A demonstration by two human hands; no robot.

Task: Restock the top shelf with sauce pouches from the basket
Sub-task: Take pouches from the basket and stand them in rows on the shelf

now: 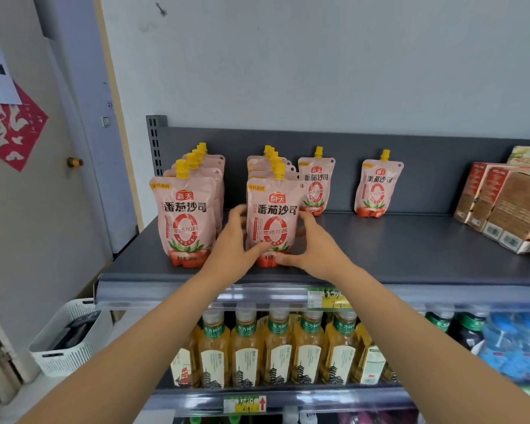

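The left hand [231,243] and right hand [317,247] clasp an upright sauce pouch [273,209] between them on the top shelf [410,249]; more pouches [257,170] stand just behind.

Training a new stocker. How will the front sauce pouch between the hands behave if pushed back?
The sauce pouch looks soft-sided, so it probably flexes when pushed. Tall on a narrow base, it may tip if pushed high. Left hand and right hand hold it low, likely steadier.
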